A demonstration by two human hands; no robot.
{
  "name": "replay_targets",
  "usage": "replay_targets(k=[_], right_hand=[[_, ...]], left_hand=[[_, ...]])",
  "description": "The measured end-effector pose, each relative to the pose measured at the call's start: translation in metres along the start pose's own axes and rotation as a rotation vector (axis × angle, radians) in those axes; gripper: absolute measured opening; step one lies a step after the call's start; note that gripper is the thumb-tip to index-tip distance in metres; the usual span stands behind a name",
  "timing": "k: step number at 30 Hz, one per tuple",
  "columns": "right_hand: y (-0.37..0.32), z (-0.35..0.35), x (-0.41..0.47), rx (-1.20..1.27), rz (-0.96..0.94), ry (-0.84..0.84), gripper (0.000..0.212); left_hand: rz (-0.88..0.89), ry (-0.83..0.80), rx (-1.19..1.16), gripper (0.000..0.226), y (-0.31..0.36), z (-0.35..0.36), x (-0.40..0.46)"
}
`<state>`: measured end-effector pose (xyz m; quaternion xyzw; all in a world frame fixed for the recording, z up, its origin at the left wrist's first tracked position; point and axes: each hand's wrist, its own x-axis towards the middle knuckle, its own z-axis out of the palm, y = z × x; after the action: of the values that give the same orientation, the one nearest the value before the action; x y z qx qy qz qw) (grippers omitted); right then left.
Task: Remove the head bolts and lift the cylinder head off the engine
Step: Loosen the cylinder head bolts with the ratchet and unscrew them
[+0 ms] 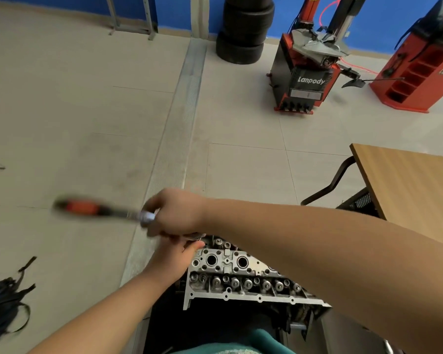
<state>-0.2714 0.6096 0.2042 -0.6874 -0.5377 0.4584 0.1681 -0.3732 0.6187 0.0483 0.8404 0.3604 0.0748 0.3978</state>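
The silver cylinder head [241, 274] sits on the engine just below centre, with its valve springs and plug wells showing. My right hand [175, 212] reaches across it and grips the head end of a ratchet wrench [100, 210]. The wrench's orange and black handle sticks out to the left and is blurred. My left hand [175, 254] comes up from below, its fingers at the far left corner of the head, right under my right hand. What those fingers hold or touch is hidden. My right forearm covers the right part of the head.
A wooden table [414, 190] with a black frame stands close on the right. A black bag with straps [3, 300] lies on the floor at the left. Stacked tyres [246, 26], a tyre changer [307, 70] and a red machine [420, 67] stand at the far wall.
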Motion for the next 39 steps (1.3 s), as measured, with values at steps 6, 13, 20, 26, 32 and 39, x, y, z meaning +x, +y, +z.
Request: replay_targets(k=[6,13,20,26,32,39], right_hand=[[0.029,0.005,-0.007,0.382,0.387,0.614,0.023],[0.013,-0.022,-0.010,0.296,0.155,0.241,0.017],[0.007,0.003,-0.004,0.160,0.040,0.220,0.012],[0.024,0.003,-0.004,0.032,0.577,0.576,0.020],[0.017,-0.028,-0.007,0.444,0.195,0.291,0.019],[0.006,0.017,-0.011,0.337,0.162,0.523,0.021]], left_hand=[[-0.032,0.199,-0.240,0.010,0.016,0.003,-0.011],[0.034,0.020,-0.159,0.015,0.001,0.011,-0.007],[0.029,0.104,-0.091,0.018,0.001,0.005,-0.010],[-0.126,0.224,-0.399,0.009,0.012,0.007,-0.010],[0.048,-0.128,-0.161,0.028,-0.005,0.001,0.005],[0.085,0.161,-0.132,0.038,-0.003,0.003,-0.010]])
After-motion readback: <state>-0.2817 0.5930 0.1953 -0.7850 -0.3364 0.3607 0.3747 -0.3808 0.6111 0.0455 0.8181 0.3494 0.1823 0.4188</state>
